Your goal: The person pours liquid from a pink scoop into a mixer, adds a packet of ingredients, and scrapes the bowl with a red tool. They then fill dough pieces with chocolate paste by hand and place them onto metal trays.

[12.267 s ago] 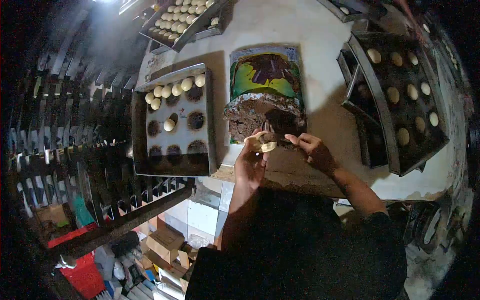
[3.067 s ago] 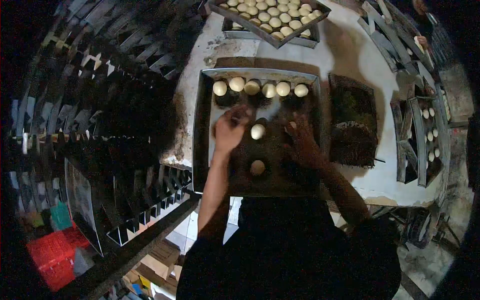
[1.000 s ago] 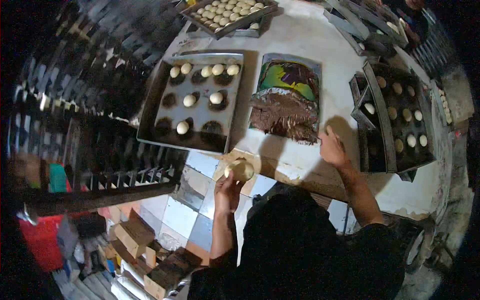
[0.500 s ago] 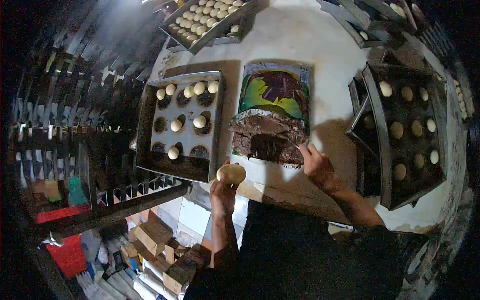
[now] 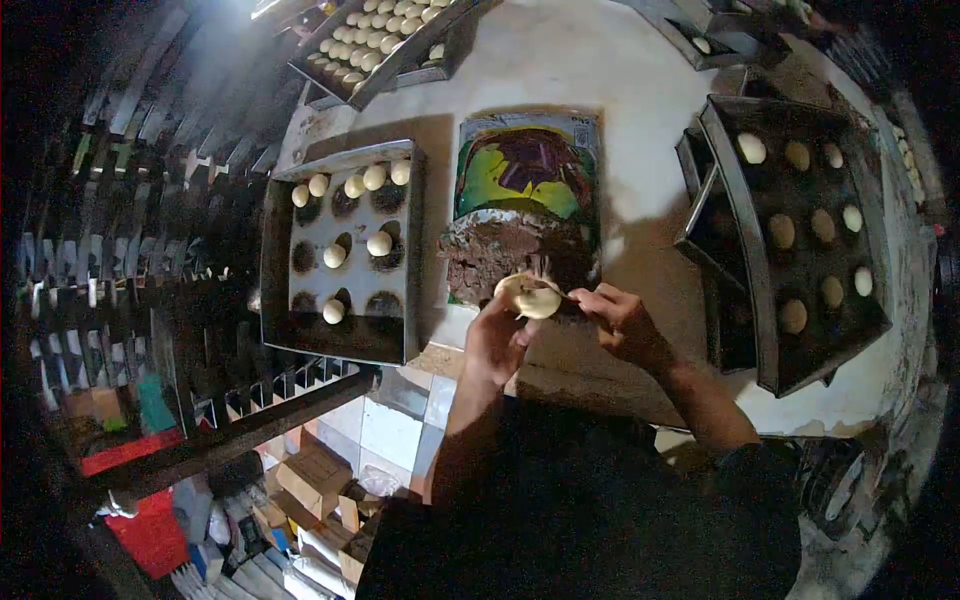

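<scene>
My left hand (image 5: 492, 345) is closed around a pale piece of dough (image 5: 538, 302), cupping it from below near the front of the table. My right hand (image 5: 628, 325) pinches the handle of a thin utensil, whose tip is at the dough; its exact kind is too small to make out. Just beyond both hands lies a mass of dark brown chocolate filling (image 5: 480, 255) in an opened green and purple bag (image 5: 575, 180). Part of the filling is hidden behind the dough. To the left stands a metal tray (image 5: 412, 260) with several round dough balls (image 5: 379, 243) in it.
More metal trays (image 5: 745, 260) are stacked at an angle on the right, holding dough balls (image 5: 751, 149). A tray crowded with dough balls (image 5: 375, 40) sits at the back left. Cardboard boxes (image 5: 312, 478) lie below the table's left side.
My left hand has brought the dough rightward and up to the filling's front edge. The utensil in my right hand has come out of the filling to the dough. The view has shifted slightly.
</scene>
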Motion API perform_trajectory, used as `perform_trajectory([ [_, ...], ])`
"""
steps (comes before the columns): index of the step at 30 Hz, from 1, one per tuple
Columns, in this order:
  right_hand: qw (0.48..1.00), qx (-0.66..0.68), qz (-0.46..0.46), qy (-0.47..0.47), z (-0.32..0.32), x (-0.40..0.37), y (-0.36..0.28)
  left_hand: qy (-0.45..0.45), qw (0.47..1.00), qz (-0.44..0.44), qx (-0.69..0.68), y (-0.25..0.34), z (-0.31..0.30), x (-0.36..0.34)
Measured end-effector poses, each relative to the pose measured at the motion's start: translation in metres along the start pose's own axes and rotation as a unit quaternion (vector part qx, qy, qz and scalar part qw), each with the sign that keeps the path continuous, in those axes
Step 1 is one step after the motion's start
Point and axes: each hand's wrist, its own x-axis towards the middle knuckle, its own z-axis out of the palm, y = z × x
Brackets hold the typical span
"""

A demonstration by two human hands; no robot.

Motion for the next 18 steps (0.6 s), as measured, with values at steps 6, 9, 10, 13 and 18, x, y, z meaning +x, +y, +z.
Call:
perform_trajectory([
  [6, 0.967, -0.255, 0.018, 0.020, 0.010, -0.028, 0.028, 0.007, 0.994, 0.068, -0.083, -0.001, -0.018, -0.008],
  [9, 0.955, -0.285, -0.019, 0.077, 0.021, -0.021, 0.015, -0.074, 0.982, 0.160, -0.072, 0.017, -0.014, -0.043],
  [10, 0.954, -0.277, -0.048, 0.102, 0.025, -0.012, -0.004, -0.087, 0.979, 0.169, -0.073, 0.021, -0.015, -0.054],
  [13, 0.994, 0.083, -0.020, 0.072, 0.059, 0.023, -0.096, -0.121, 0.970, 0.204, -0.056, 0.022, -0.022, -0.083],
  [18, 0.995, 0.027, -0.074, 0.054, 0.117, 0.031, -0.240, 0.051, 0.673, 0.543, 0.499, 0.012, -0.062, -0.142],
])
